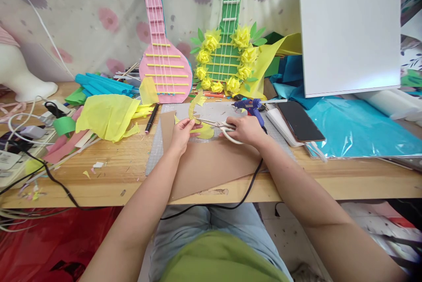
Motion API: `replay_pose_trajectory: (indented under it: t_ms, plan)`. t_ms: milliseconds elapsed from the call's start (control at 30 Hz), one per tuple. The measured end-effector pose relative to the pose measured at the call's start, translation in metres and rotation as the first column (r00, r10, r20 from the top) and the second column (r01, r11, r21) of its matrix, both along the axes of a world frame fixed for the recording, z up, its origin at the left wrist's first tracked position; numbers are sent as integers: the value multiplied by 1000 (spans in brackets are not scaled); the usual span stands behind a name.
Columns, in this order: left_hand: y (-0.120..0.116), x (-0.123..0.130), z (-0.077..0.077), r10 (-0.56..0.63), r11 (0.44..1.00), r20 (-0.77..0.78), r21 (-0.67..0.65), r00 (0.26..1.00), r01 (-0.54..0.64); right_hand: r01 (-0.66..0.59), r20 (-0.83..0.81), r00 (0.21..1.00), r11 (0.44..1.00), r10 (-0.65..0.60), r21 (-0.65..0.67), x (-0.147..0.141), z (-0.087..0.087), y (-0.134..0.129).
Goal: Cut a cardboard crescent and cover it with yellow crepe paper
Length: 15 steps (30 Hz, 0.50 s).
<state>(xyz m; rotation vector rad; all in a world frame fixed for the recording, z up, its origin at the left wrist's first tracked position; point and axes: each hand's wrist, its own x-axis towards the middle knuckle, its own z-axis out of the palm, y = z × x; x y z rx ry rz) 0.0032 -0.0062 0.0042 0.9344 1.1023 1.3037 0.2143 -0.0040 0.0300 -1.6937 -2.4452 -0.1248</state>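
Note:
My left hand (183, 136) pinches a piece of yellow crepe paper (194, 108), whose curled strip rises above the fingers. In my right hand (245, 129) is a pair of scissors (227, 134) with pale handles; the blades point left and meet the paper close to my left fingertips. Under the blades lies another yellow paper piece (204, 131). Both hands are above a brown cardboard sheet (211, 163), which rests on a grey cutting mat (153, 159). Just beyond my right hand lies a blue glue gun (252, 106).
Behind stand a pink paper instrument (166, 68) and a green one (226, 60) with yellow paper flowers. Left are yellow crepe paper (107, 115), a black marker (151, 119) and a power strip (42, 141) with cables. Right are a phone (300, 121) and a blue packet (365, 130).

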Motion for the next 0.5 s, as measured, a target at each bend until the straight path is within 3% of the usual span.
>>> replay_pose_trajectory:
  t_ms: [500]
  plan:
    - [-1,0,1,-33,999,-33,21,999,34,-7,-45,999,999,5,-51,2,-1,1]
